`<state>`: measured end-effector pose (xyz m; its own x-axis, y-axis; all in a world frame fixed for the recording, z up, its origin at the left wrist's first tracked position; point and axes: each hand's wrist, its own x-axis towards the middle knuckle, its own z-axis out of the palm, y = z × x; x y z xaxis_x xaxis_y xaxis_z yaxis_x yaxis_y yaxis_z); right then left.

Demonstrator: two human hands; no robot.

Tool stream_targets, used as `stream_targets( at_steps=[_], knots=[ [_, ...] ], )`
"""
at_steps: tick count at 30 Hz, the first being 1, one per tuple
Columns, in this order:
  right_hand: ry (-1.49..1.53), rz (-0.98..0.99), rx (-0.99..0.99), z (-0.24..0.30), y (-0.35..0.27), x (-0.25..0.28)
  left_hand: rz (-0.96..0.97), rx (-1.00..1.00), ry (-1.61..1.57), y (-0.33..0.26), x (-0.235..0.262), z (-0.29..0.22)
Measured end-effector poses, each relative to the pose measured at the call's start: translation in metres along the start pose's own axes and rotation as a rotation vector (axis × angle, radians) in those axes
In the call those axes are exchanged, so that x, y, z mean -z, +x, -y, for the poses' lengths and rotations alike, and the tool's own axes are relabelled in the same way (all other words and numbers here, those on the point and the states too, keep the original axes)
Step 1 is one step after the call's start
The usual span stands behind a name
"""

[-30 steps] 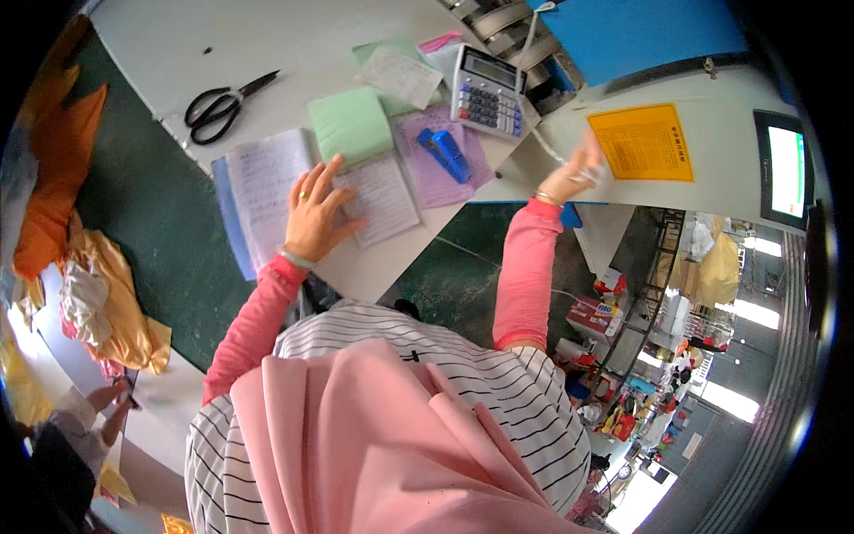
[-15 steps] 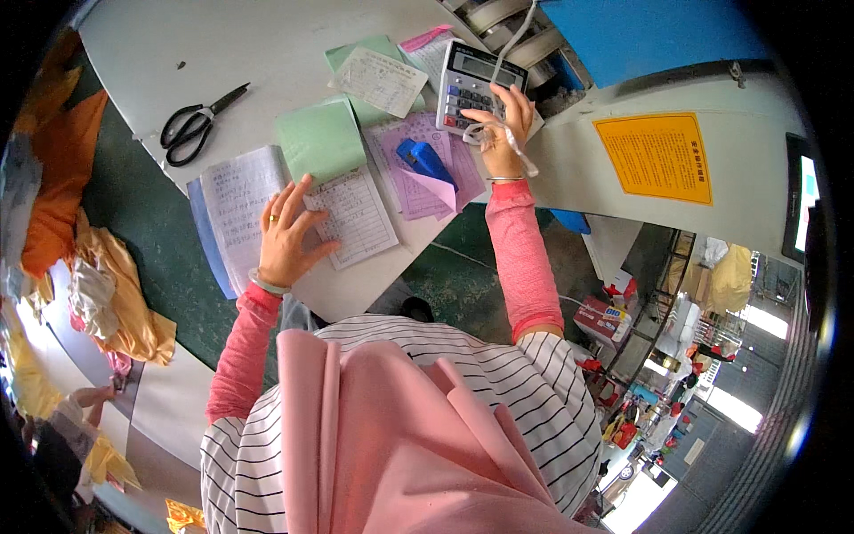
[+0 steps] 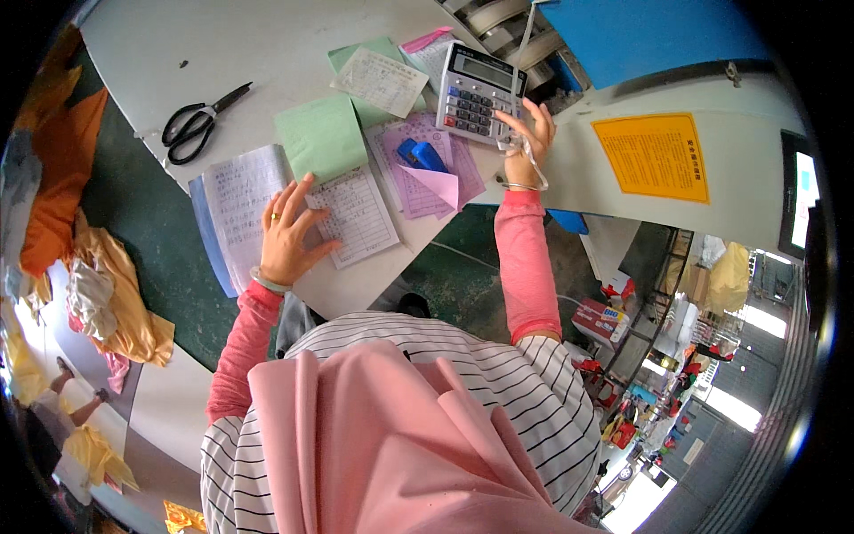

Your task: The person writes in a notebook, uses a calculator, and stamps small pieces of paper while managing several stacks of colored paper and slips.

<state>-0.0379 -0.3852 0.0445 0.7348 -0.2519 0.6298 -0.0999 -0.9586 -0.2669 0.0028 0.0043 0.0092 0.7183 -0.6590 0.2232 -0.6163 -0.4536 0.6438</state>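
My left hand (image 3: 294, 230) lies with its fingers spread, across the seam between an open handwritten notebook (image 3: 240, 200) and a ruled form pad (image 3: 363, 218). The pad's green cover sheet (image 3: 320, 138) is folded back above the fingertips. My right hand (image 3: 531, 141) is at the lower right corner of a grey calculator (image 3: 461, 87), index finger stretched toward its keys and the other fingers raised apart. A whitish cord (image 3: 531, 163) loops about that hand and wrist. Between the hands, a blue stapler-like object (image 3: 425, 155) rests on purple slips (image 3: 409, 191).
Black-handled scissors (image 3: 191, 133) lie at the table's left. Loose slips (image 3: 381, 80) are at the back. An orange notice (image 3: 654, 156) is fixed on the grey machine surface at right, below a blue panel (image 3: 658, 36). Piled cloth (image 3: 120, 289) hangs at far left.
My right hand has shifted right, off the calculator's face to its corner, and the cord has swung with it. My left hand stays put. A person at far left has moved.
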Motion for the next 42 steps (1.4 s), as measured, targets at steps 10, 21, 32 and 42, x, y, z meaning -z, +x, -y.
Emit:
stream_targets(
  at_steps=[10,21,32,42],
  knots=[
    [-0.121,0.060,-0.031,0.003,-0.009,-0.005,0.004,-0.009,0.016,0.003,-0.002,0.000],
    [-0.195,0.052,-0.037,0.001,0.002,-0.011,0.000,-0.009,0.020,0.003,-0.003,0.000],
    [-0.206,0.075,-0.104,-0.002,-0.005,0.001,-0.010,-0.005,0.026,0.003,-0.004,0.000],
    [-0.160,-0.006,-0.100,-0.016,-0.024,0.010,0.005,-0.014,0.025,0.005,-0.002,-0.002]
  ],
)
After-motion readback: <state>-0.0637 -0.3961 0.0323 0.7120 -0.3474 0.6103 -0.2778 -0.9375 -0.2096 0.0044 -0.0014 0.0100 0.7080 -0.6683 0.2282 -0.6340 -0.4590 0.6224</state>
